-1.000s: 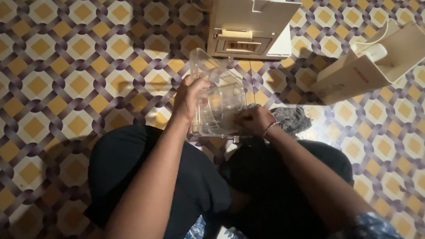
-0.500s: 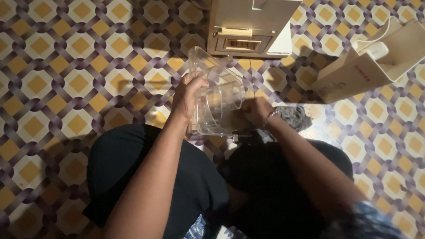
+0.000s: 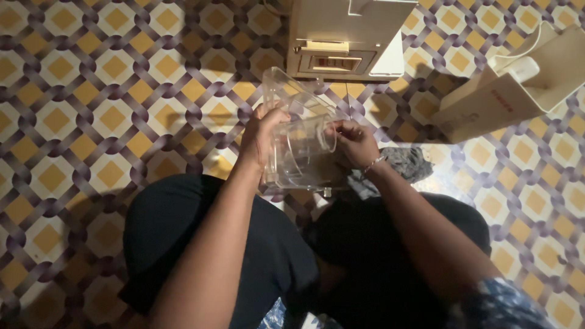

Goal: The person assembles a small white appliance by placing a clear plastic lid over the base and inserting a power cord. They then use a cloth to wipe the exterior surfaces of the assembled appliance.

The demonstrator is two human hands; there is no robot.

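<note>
- Head view, looking straight down past my knees to a floor point(image 3: 91, 91) tiled in purple, white and yellow diamonds.
- My left hand point(image 3: 263, 135) grasps the clear plastic jug point(image 3: 301, 143) by its near left wall, fingers curled over the edge and thumb on the outside. I judge this grip is there to steady the jug, which is tipped with its open mouth away from me, above my lap.
- My right hand point(image 3: 354, 141) is at the jug's right side, fingers bent and pinched together on its rim or handle part. I cannot tell whether they grip something small or only press on the plastic, since the see-through wall and dim light blur it.
- Both forearms come up from the bottom of the picture and converge on the jug, elbows out, wrists slightly bent inward. A thin bracelet point(image 3: 373, 163) circles my right wrist.
- My legs in dark trousers point(image 3: 201, 231) lie under both arms, so the jug sits between my hands just beyond my knees.
- A grey cloth point(image 3: 405, 163) lies on the floor just right of my right hand.
- Beyond both hands stands a cream-coloured appliance base point(image 3: 347, 39) with a front panel.
- Far to the right of my right hand, well apart, lies a pale cardboard box point(image 3: 506, 91), tilted on its side.
</note>
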